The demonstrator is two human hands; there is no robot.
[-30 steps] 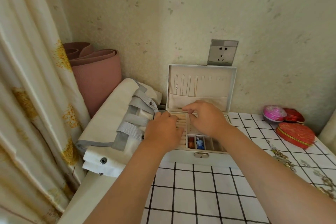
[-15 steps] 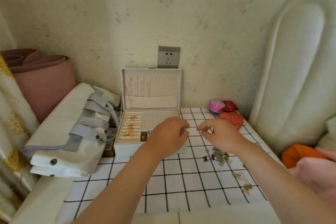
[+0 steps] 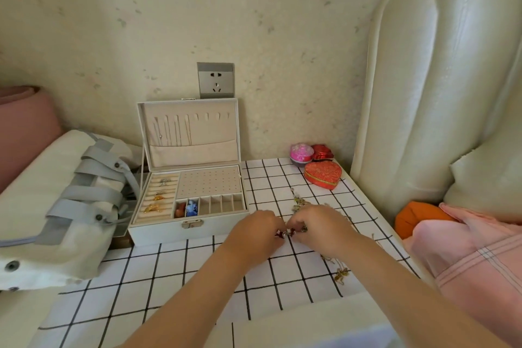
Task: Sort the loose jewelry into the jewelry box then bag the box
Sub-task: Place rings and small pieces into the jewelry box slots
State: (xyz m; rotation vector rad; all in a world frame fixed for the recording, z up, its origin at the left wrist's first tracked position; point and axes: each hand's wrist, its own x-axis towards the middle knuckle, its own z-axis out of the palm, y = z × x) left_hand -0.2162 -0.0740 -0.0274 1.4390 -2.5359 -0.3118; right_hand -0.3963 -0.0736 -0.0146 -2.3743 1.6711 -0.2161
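Loose jewelry (image 3: 291, 232) sits pinched in curled grips of left hand (image 3: 255, 234) and right hand (image 3: 322, 230).

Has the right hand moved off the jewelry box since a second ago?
Yes. The right hand left the jewelry box tray and now sits right of it, at the loose jewelry.

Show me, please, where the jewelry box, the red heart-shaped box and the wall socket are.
jewelry box (image 3: 158, 232): head view, on its front wall, left of the clasp.
red heart-shaped box (image 3: 322, 174): head view, on its lid.
wall socket (image 3: 216, 80): head view, middle of its face plate.
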